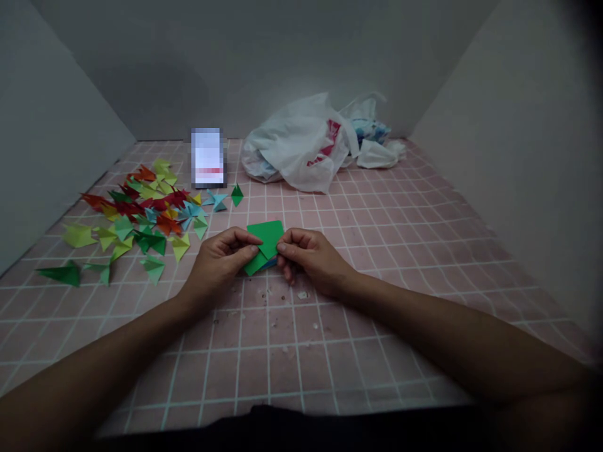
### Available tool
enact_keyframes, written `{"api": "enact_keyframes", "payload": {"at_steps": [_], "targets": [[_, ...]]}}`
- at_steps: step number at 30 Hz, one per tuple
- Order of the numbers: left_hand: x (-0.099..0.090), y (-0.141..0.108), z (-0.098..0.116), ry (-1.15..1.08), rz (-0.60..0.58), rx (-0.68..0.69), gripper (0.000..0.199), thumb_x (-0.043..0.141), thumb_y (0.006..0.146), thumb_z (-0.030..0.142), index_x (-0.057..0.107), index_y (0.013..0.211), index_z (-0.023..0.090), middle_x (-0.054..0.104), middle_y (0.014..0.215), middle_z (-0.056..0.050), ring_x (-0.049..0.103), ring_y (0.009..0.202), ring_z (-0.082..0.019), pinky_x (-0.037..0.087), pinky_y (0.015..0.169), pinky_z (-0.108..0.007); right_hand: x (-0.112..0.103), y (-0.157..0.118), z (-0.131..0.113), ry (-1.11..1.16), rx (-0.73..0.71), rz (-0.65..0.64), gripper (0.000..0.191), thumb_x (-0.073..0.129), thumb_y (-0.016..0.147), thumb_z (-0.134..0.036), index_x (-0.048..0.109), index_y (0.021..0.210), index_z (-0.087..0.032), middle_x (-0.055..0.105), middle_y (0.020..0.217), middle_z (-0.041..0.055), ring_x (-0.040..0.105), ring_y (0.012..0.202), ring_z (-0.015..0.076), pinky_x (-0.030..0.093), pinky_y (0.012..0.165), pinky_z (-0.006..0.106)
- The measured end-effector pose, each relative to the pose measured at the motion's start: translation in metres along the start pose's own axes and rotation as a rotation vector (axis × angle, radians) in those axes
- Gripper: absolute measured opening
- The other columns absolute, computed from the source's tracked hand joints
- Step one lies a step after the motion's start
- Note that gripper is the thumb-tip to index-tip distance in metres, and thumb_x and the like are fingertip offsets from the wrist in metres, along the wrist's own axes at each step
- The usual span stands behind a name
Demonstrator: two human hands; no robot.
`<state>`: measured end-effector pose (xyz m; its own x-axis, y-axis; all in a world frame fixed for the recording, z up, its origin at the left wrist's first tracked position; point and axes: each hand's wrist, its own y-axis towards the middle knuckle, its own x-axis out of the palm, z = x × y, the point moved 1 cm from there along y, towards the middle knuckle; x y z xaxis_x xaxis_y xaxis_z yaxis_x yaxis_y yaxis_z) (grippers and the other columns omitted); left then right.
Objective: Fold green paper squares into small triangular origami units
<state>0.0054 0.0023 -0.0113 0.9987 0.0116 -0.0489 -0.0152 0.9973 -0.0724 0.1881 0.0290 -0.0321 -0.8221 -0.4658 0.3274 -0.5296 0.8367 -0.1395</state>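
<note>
A green square of origami paper (266,234) is pinched between my two hands near the middle of the table. One corner of it is folded over, and the tip points toward me. My left hand (229,252) grips its left side between thumb and forefinger. On the right side, my right hand (308,252) pinches the paper close to the folded tip, its other fingers curled beneath. A bit of blue shows under the green paper; whether it is a separate sheet I cannot tell.
Many folded paper cranes (149,241) in several colours lie at the left. A lit phone (208,157) stands behind them, near a small green folded piece (237,194). White plastic bags (301,141) sit at the back. Small scraps (303,295) dot the checked tablecloth (377,351).
</note>
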Motion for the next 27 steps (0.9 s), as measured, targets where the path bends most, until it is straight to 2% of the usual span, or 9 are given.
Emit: {"api": "enact_keyframes", "payload": {"at_steps": [7, 12, 15, 19, 27], "targets": [[0.0007, 0.0, -0.0008, -0.068, 0.009, -0.006, 0.014, 0.077, 0.067, 0.025, 0.068, 0.075, 0.018, 0.064, 0.07, 0.001, 0.057, 0.064, -0.013, 0.043, 0.06, -0.024, 0.0007, -0.0002, -0.0007, 0.021, -0.013, -0.02, 0.021, 0.07, 0.083, -0.03, 0.056, 0.074, -0.018, 0.063, 0.062, -0.0035, 0.056, 0.044, 0.007, 0.048, 0.041, 0.018], [-0.0011, 0.0017, -0.0025, -0.064, -0.091, -0.069, 0.018, 0.072, 0.076, 0.032, 0.07, 0.088, 0.019, 0.064, 0.072, 0.0, 0.056, 0.064, -0.014, 0.042, 0.058, -0.025, 0.0016, 0.0, 0.0005, -0.01, -0.029, 0.01, 0.016, 0.065, 0.086, -0.024, 0.056, 0.074, -0.018, 0.062, 0.061, -0.0038, 0.055, 0.044, 0.0077, 0.048, 0.041, 0.02], [-0.0013, 0.0008, -0.0017, -0.014, -0.146, -0.085, 0.023, 0.066, 0.083, 0.04, 0.068, 0.079, 0.017, 0.062, 0.07, -0.001, 0.055, 0.063, -0.015, 0.042, 0.058, -0.027, 0.0023, -0.0007, 0.0003, -0.043, -0.043, 0.01, 0.017, 0.063, 0.088, -0.023, 0.055, 0.074, -0.019, 0.061, 0.061, -0.0037, 0.054, 0.043, 0.0078, 0.047, 0.042, 0.02], [-0.0014, 0.0001, -0.0016, 0.101, -0.115, -0.061, 0.029, 0.068, 0.082, 0.042, 0.066, 0.069, 0.016, 0.059, 0.063, 0.0, 0.049, 0.058, -0.012, 0.037, 0.056, -0.026, 0.0023, -0.0009, 0.0013, -0.072, -0.079, 0.01, 0.016, 0.064, 0.087, -0.026, 0.055, 0.075, -0.019, 0.061, 0.061, -0.0041, 0.054, 0.043, 0.0075, 0.047, 0.042, 0.02], [0.0, 0.001, -0.0028, 0.094, -0.096, -0.062, 0.027, 0.071, 0.08, 0.041, 0.069, 0.072, 0.015, 0.06, 0.065, 0.001, 0.047, 0.06, -0.011, 0.035, 0.058, -0.024, 0.0021, -0.0004, 0.0029, -0.096, -0.1, 0.021, 0.015, 0.062, 0.087, -0.025, 0.055, 0.075, -0.019, 0.06, 0.059, -0.0046, 0.052, 0.042, 0.0074, 0.045, 0.042, 0.02]]}}
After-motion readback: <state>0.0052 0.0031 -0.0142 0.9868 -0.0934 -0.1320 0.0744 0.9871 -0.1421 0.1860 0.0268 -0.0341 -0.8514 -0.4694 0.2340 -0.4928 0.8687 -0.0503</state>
